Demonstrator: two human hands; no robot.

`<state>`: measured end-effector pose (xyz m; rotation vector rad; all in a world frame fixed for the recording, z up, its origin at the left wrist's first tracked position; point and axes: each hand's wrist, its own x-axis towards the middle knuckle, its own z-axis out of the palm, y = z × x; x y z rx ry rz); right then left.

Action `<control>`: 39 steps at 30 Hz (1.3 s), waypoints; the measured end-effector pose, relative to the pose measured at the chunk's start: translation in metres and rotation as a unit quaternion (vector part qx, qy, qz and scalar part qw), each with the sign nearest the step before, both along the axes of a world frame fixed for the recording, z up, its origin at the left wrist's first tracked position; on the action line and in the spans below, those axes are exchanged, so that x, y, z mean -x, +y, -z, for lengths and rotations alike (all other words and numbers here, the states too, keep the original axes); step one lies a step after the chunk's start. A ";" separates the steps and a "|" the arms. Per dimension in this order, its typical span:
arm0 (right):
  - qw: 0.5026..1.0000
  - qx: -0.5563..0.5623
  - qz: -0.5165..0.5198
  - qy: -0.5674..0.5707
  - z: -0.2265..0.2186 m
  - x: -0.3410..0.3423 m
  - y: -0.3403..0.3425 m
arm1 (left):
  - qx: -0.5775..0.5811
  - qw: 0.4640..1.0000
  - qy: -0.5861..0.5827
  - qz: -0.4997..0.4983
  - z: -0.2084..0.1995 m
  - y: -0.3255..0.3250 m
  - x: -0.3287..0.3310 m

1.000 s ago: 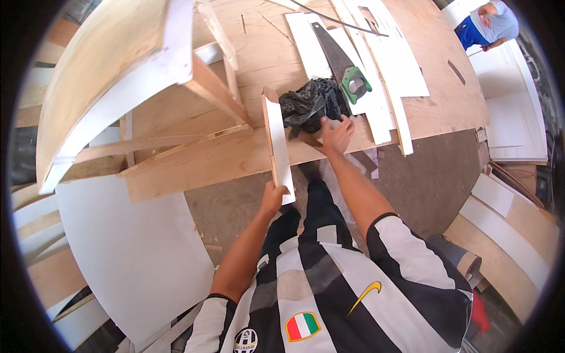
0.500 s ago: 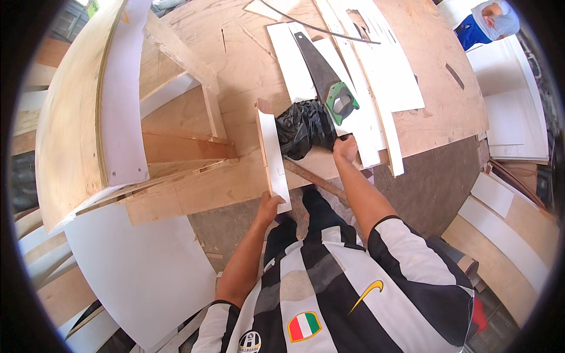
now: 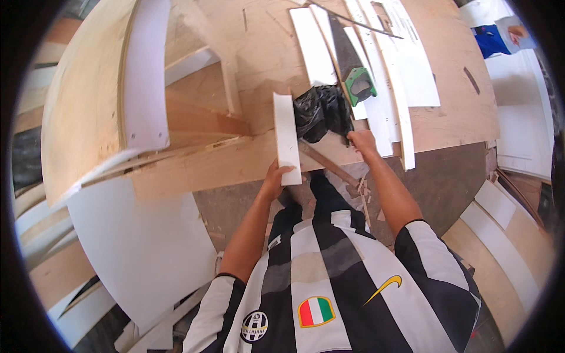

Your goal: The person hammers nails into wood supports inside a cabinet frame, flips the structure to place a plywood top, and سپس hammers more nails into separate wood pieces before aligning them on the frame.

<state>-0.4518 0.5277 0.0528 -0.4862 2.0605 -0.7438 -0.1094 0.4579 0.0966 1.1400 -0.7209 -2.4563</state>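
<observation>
My left hand [image 3: 276, 179] grips the near end of a narrow white-faced board [image 3: 286, 138], thumb on top. The board reaches away from me over the table's front edge. Beside it lies a crumpled black plastic bag [image 3: 321, 112]. My right hand [image 3: 363, 143] is at the bag's right edge with its fingers curled closed. What those fingers hold is too small and dark to make out. Just beyond that hand rests a handsaw [image 3: 359, 86] with a green handle and dark blade.
Long white strips [image 3: 400, 112] lie on the wooden table [image 3: 459, 112] to the right. A large curved plywood frame [image 3: 94, 94] stands at left. A wooden stick [image 3: 329, 162] slants below the table edge. White sheets lean at lower left. Another person's arm [image 3: 517, 34] shows at far right.
The view has shifted, moving the table's things right and up in the picture. My right hand has drawn slightly nearer me beside the bag. My left hand keeps its hold on the board.
</observation>
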 end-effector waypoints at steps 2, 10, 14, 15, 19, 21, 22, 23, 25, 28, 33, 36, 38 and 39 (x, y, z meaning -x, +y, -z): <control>0.998 -0.063 -0.028 -0.012 0.000 -0.005 0.012 | 0.016 1.000 -0.019 -0.005 0.004 0.001 -0.004; 0.929 0.064 -0.084 0.354 0.047 -0.026 0.032 | 0.192 0.950 -0.246 -0.012 0.033 0.011 -0.011; 0.994 0.027 0.097 -0.043 0.017 -0.044 0.054 | 0.227 0.946 -0.217 -0.081 0.042 0.012 -0.029; 0.994 0.002 0.105 -0.033 0.005 -0.054 0.060 | 0.231 0.944 -0.222 -0.080 0.043 0.012 -0.036; 0.977 0.076 0.111 -0.163 -0.035 -0.087 0.083 | 0.240 0.941 -0.217 -0.099 0.053 0.024 -0.062; 0.962 0.099 0.120 -0.224 -0.044 -0.103 0.086 | 0.245 0.938 -0.223 -0.099 0.059 0.031 -0.070; 0.958 0.116 0.114 -0.235 -0.046 -0.111 0.087 | 0.242 0.934 -0.247 -0.096 0.063 0.035 -0.074; 0.954 0.132 0.106 -0.249 -0.047 -0.118 0.088 | 0.247 0.935 -0.236 -0.094 0.066 0.039 -0.076; 0.956 0.138 0.086 -0.245 -0.045 -0.132 0.085 | 0.335 0.897 -0.267 -0.111 0.071 0.045 -0.076; 0.973 0.133 0.018 -0.187 -0.035 -0.155 0.077 | 0.477 0.780 -0.406 -0.004 0.072 0.048 -0.082; 0.982 0.102 -0.103 -0.120 0.000 -0.218 0.062 | 0.546 0.679 -0.486 0.071 0.066 0.050 -0.090; 0.971 0.177 -0.144 -0.075 0.024 -0.253 0.052 | 0.559 0.676 -0.474 0.079 0.061 0.049 -0.096; 0.978 0.094 -0.126 -0.135 0.035 -0.265 0.045 | 0.550 0.690 -0.462 0.085 0.058 0.047 -0.100; 0.977 0.108 -0.128 -0.130 0.039 -0.270 0.042 | 0.528 0.712 -0.452 0.101 0.057 0.046 -0.102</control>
